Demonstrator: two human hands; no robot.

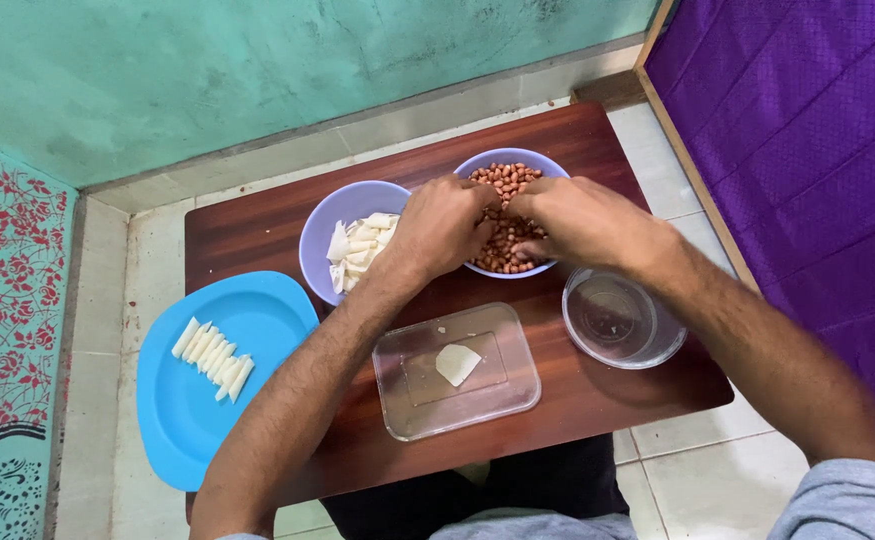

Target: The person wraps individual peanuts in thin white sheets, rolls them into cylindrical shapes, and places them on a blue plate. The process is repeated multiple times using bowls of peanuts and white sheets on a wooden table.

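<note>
1. Grey sleeves (847,505) frame the bottom edge of the view, with dark trousers (547,490) showing beneath the near rim of a small dark wooden table (257,235) standing on a pale tiled floor (702,475).

2. Closest on the tabletop sits a clear rectangular plastic container (457,372), holding a single pale coconut slice (456,364) at its middle.

3. To its right rests a clear round glass bowl (620,318), just beside the container.

4. At the table's left edge lies a blue plate (207,400), partly overhanging, with a neat row of thin coconut strips (213,357) laid on it.

5. Farther back, a lavender bowl (342,215) holds loose coconut pieces (360,250).

6. Touching it on the right is a second lavender bowl (517,157) filled with red-skinned peanuts (502,250).

7. Both hands meet over the peanut bowl. The left hand (442,225) is curled with fingers bent down into the nuts; the right hand (572,220) is likewise curled, fingertips pinched close to the left's. Whether either has hold of any nuts cannot be told, as the fingers hide them.

8. Beyond the table rise a teal wall (257,70), a floral-patterned panel (7,270) at left and purple quilted fabric (807,130) at right.
</note>
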